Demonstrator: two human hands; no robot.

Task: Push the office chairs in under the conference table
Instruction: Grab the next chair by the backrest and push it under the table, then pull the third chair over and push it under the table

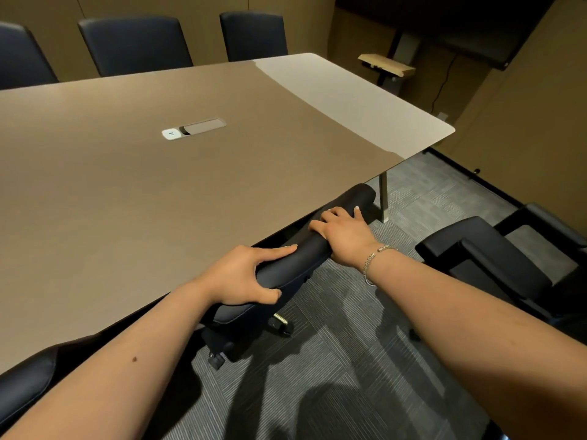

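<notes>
A black office chair (305, 252) stands against the near edge of the brown conference table (127, 185), its seat hidden under the tabletop and only its backrest top and wheeled base showing. My left hand (244, 274) grips the left part of the backrest top. My right hand (341, 235), with a bracelet at the wrist, grips the backrest further right. Another black chair (495, 258) stands away from the table at the right, on the carpet. A third chair's back (22, 385) shows at the lower left by the table edge.
Three dark chairs (136, 42) stand along the table's far side. A power socket panel (193, 128) is set into the tabletop. A table leg (383, 198) stands beyond the held chair. A screen on a stand (444, 30) and a small shelf (386, 65) occupy the far right corner.
</notes>
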